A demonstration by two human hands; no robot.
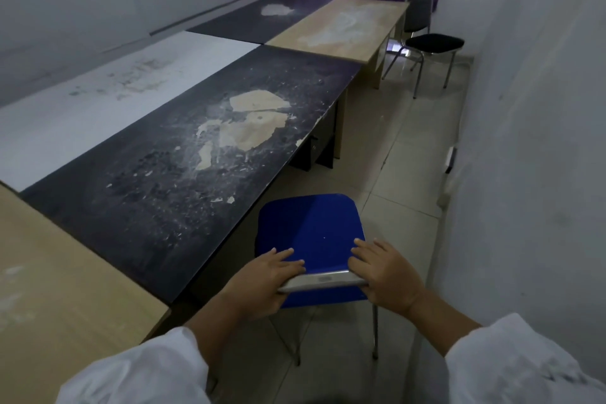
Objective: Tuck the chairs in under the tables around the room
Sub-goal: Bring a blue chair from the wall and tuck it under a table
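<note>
Left grip and right grip clamp the backrest top of the blue chair. Its seat points toward 12 o'clock, alongside the dark desk at 10 o'clock.

There are five tables, three chairs, two hands and two white sleeves.
</note>
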